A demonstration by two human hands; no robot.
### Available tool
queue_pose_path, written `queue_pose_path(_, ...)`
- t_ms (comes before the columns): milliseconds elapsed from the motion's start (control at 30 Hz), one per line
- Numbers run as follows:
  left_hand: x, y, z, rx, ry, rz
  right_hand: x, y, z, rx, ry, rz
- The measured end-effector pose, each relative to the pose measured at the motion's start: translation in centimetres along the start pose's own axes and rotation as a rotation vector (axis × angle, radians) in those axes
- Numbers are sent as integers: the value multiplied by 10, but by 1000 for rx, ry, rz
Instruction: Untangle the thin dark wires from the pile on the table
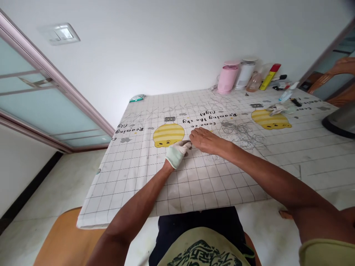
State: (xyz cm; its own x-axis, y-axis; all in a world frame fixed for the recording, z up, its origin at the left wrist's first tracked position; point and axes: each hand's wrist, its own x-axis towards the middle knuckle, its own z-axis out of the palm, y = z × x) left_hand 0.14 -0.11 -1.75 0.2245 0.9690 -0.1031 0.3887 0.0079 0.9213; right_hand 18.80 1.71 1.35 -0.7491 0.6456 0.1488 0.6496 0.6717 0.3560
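My left hand point(178, 152) wears a white glove with a pale green cuff and is closed, its fingertips pinched beside my right hand. Bare and closed, my right hand point(201, 139) meets it over the patterned tablecloth point(194, 177). Whatever the fingers hold between them is too small to make out. Just right of my right hand lies a loose tangle of thin dark strands point(245, 136). Fainter strands are spread over the cloth farther back.
At the back right stand a pink cylinder point(227, 78), a white cylinder point(245, 75), bottles and a yellow can point(269, 77). A crumpled glove point(281, 108) lies near a spray bottle point(288, 92). A dark-based metal object point(342, 118) sits at the right edge.
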Motion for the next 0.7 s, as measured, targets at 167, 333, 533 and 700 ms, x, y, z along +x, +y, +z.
queue_pose_path(167, 4, -4, -1, -88, 30, -62, 10, -5, -2, 99, 59, -36)
queue_pose_path(333, 7, -5, -9, -142, 194, -105, -5, 15, -17, 389, 368, 211)
queue_pose_path(533, -1, -1, -16, -67, 278, -64, -34, 23, -5, 842, 668, 706)
queue_pose_path(700, -4, 3, -14, -138, 265, -41, -31, 5, 23, 1421, 518, 670)
